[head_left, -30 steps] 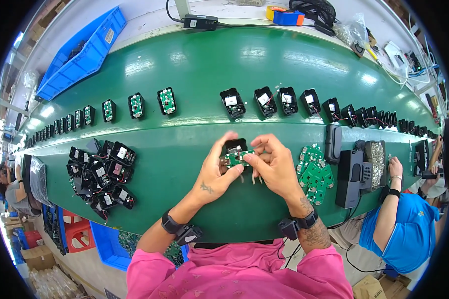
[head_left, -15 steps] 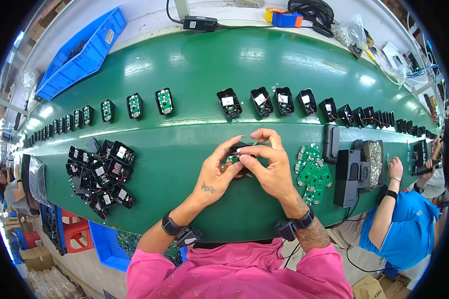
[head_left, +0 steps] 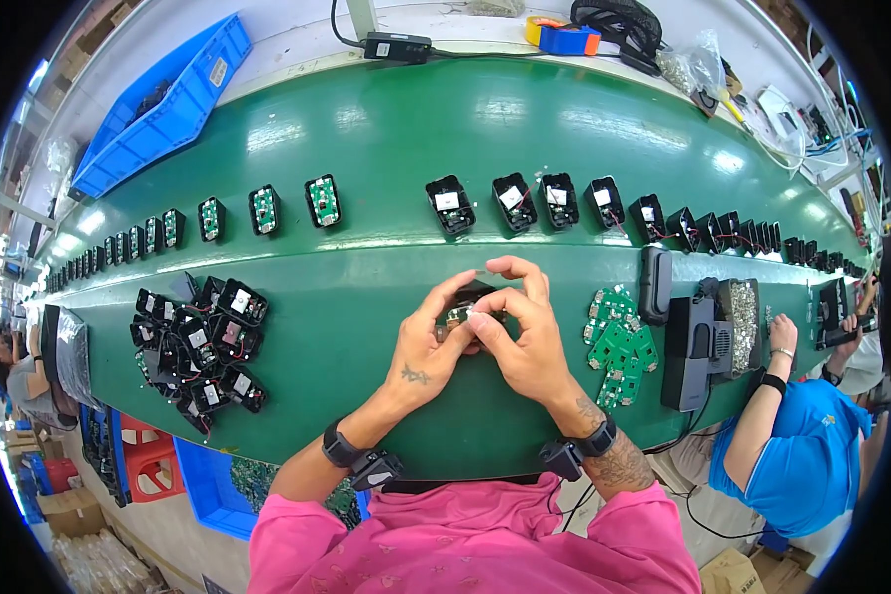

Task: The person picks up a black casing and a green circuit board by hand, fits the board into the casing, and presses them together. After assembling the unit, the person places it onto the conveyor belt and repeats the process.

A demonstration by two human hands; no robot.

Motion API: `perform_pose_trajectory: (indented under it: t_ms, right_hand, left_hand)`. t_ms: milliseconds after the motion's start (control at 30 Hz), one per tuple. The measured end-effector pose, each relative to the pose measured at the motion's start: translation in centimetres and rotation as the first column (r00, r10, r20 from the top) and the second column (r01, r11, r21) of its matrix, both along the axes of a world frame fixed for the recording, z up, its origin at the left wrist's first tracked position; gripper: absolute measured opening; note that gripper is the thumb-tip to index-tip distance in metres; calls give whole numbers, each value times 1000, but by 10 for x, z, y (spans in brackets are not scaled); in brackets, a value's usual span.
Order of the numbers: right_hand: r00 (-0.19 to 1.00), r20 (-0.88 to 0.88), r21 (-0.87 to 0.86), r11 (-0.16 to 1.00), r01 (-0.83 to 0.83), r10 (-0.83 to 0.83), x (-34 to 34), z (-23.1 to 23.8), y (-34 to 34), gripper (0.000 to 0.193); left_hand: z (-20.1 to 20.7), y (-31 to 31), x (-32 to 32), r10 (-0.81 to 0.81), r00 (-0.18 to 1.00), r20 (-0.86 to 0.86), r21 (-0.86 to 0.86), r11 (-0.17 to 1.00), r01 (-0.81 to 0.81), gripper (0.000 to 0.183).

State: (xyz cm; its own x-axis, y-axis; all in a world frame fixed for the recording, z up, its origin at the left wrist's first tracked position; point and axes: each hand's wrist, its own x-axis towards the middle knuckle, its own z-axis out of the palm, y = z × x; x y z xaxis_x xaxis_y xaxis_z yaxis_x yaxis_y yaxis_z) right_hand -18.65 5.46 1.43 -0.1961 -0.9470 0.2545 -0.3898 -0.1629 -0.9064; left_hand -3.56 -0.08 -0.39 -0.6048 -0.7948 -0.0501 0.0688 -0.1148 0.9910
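Observation:
Between my hands, in front of me over the green table, is a black plastic housing (head_left: 477, 291) with a small circuit board inside, partly hidden by my fingers. My left hand (head_left: 418, 348) is closed around its left side, thumb on the near edge. From the right, my right hand (head_left: 528, 345) presses thumb and index finger onto the board area; whether a wire or small part is pinched there is hidden. Loose green circuit boards (head_left: 624, 348) lie to the right of my right hand. Left of my left hand is a heap of black housings (head_left: 200, 339) with white parts and wires.
Across the table runs a row of open black housings (head_left: 450, 206), the left ones holding green boards (head_left: 324, 202). At right stand a grey device (head_left: 690, 351) and a bin of small metal parts (head_left: 741, 327), near a co-worker in blue (head_left: 802, 460). A blue crate (head_left: 163, 104) sits far left.
My right hand has shifted slightly left, its thumb and index finger drawn closer onto the board. The far row of housings sits slightly further left.

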Motion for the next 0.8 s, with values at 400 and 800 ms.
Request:
perform_pose_trajectory:
  t_ms: [400,800]
  right_hand:
    - [898,-415,-207,976,63,-146,1,1,-2,11]
    - [901,-431,-157,987,-19,-52,-1,-2,-2,9]
  left_hand:
    - [2,1,1,223,975,-19,-155,962,-223,56]
    - [1,-2,2,188,981,43,-245,954,-172,56]
